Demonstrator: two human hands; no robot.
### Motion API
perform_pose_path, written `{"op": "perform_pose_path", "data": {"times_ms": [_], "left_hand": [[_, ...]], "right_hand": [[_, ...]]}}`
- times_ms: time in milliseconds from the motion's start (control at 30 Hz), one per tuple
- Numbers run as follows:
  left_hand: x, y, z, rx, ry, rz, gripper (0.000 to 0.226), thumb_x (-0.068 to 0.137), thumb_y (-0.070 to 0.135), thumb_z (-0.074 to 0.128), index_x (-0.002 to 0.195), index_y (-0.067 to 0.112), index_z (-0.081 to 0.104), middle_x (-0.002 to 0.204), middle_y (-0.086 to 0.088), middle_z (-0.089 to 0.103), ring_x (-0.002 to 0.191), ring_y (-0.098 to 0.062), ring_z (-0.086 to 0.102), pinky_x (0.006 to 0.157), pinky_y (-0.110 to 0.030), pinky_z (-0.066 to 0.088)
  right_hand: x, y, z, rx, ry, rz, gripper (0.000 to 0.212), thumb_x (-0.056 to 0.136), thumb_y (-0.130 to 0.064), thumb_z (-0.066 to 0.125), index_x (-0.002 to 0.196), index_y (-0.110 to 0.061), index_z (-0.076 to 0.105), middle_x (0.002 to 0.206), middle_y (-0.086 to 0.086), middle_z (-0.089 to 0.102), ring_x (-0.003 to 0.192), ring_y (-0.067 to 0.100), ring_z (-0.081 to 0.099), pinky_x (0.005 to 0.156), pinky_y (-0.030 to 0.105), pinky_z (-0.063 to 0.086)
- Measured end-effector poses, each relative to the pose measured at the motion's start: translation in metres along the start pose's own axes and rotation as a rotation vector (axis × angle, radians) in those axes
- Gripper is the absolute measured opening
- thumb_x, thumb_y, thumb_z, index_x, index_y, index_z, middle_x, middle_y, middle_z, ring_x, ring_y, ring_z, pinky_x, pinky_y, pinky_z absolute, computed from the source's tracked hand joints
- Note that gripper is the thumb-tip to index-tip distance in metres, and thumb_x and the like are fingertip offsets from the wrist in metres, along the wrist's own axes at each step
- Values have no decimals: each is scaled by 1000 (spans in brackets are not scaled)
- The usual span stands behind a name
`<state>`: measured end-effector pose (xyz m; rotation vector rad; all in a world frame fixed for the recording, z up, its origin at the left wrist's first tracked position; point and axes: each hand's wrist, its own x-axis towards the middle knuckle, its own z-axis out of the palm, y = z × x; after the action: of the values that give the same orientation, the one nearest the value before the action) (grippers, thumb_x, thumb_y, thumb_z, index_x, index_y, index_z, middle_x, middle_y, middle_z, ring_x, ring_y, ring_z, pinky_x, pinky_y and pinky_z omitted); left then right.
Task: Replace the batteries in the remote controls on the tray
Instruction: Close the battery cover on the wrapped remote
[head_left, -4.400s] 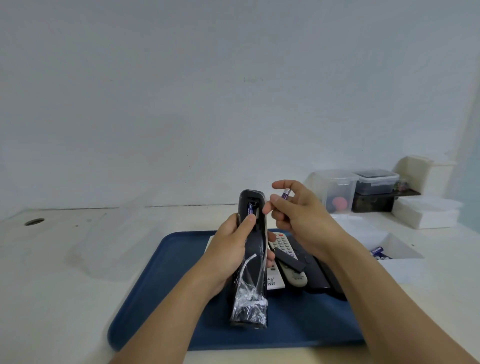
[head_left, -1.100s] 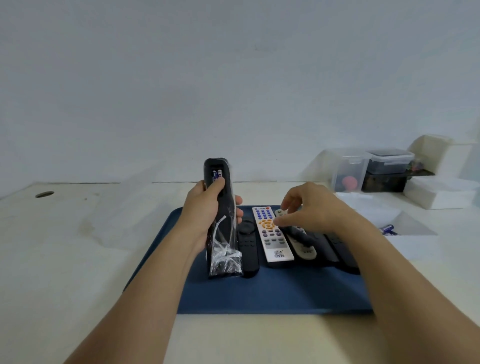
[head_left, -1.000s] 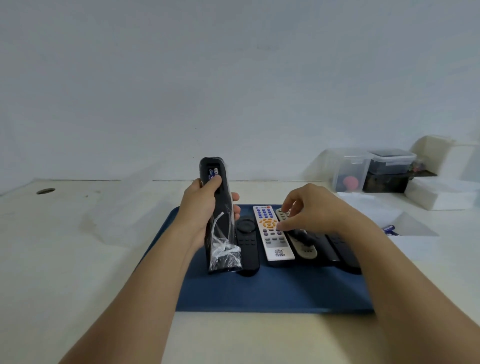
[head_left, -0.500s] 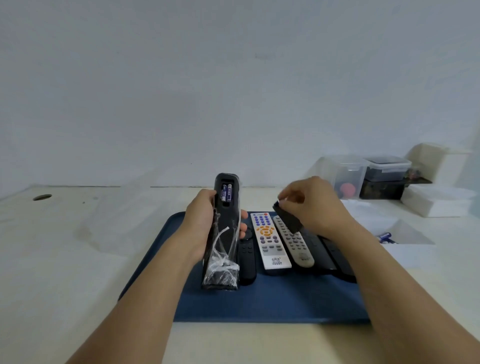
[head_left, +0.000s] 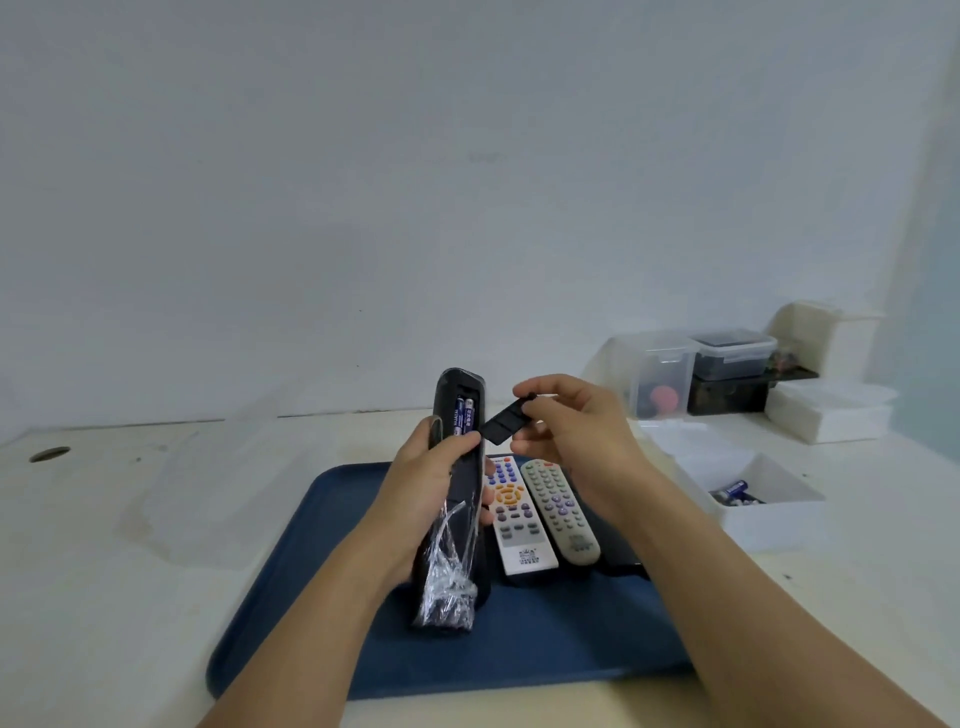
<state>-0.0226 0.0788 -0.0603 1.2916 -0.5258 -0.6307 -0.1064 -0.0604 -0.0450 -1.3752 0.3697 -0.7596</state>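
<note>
A cream-coloured bench (head_left: 104, 571) runs wall to wall under a plain pale wall (head_left: 415, 182). At its far left edge sits a small dark round hole (head_left: 49, 454). Next to the right lies a clear plastic cover (head_left: 223, 493), hard to make out, touching the left rim of the blue tray (head_left: 519, 660), which takes up the middle of the bench and reaches nearly to the near edge.

Above the tray's left half, the left hand (head_left: 426, 499) wraps its grip round a black remote (head_left: 457, 499) held upright, back facing the camera; crumpled clear wrap (head_left: 447, 582) clings to its lower end. Its battery bay is uncovered, with two blue batteries (head_left: 464, 415) seated side by side. Just to the right, the right hand (head_left: 571, 431) pinches a small black battery cover (head_left: 506, 423) between thumb and fingertips, its lower corner close to the open bay.

Beneath the hands, a white remote (head_left: 517, 519) and a grey remote (head_left: 561, 514) lie face up side by side on the tray, with a dark one (head_left: 618, 551) partly hidden under the right forearm.

Right of the tray stands an open white box (head_left: 763, 514) holding loose batteries (head_left: 732, 491). Behind it, against the wall, clear lidded containers (head_left: 701, 374) and white boxes (head_left: 826, 410) crowd the right corner. Bare bench surface stretches along the left side and in a narrow strip in front of the tray.
</note>
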Motion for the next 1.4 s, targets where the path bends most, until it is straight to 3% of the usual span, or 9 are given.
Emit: {"op": "perform_pose_path", "data": {"times_ms": [200,333,500,633,767,833,967,1200,1400], "left_hand": [[-5,2,1,10,-27,47,27,91,14,72,115,8,60,72,-14,69,56,-22,66,50,-32,55],[-4,2,1,26,-12,60,25,91,16,73,112,10,62,72,-16,70,54,-25,66,49,-31,54],[-3,0,0,9,-16,70,23,93,18,71,113,11,61,78,-19,70,55,-27,65,51,-33,55],[3,-5,-2,60,1,121,16,96,27,68,111,22,67,98,-19,76,73,-27,72,69,-44,62],[2,-4,-3,68,-14,167,18,101,30,60,113,17,65,94,-15,76,71,-16,73,62,-29,59],[2,-6,-1,31,-69,171,25,100,31,61,117,13,61,97,-24,71,75,-24,71,66,-35,59],[-1,-7,3,-75,-149,179,34,99,31,62,120,7,51,74,-12,61,68,-26,68,75,-46,58],[-2,-8,5,30,-252,245,22,99,19,61,113,9,45,66,0,57,64,-19,69,77,-39,56],[0,-13,2,64,-264,217,31,97,26,67,117,7,52,81,-5,60,82,-24,66,82,-46,57]], "right_hand": [[-2,9,3,123,-145,108,15,84,-6,76,96,2,73,86,15,72,78,22,72,69,20,58],[-2,5,-2,91,-214,83,19,80,-8,79,96,1,74,83,12,74,76,20,73,72,21,59],[-5,2,-2,-222,-197,-37,23,82,-25,80,83,-3,73,60,8,62,47,14,54,43,21,45],[-8,4,4,-468,-205,-146,42,98,-30,62,66,-3,61,51,6,52,37,8,38,39,17,32],[-12,-1,5,-115,-344,127,38,104,-26,52,71,-10,62,55,10,55,35,11,39,34,17,26],[-13,-3,5,-23,-357,199,36,104,-24,51,73,-8,62,57,12,59,36,11,44,33,16,28],[-15,-5,9,82,-360,269,32,104,-23,49,80,-3,58,57,10,60,38,10,47,31,14,28],[-16,-2,11,32,-347,252,44,101,-29,55,64,-5,61,58,11,60,40,11,44,33,15,28],[-15,-6,7,-57,-277,239,42,96,-35,64,67,-4,65,59,12,60,42,13,46,34,17,32]]}}
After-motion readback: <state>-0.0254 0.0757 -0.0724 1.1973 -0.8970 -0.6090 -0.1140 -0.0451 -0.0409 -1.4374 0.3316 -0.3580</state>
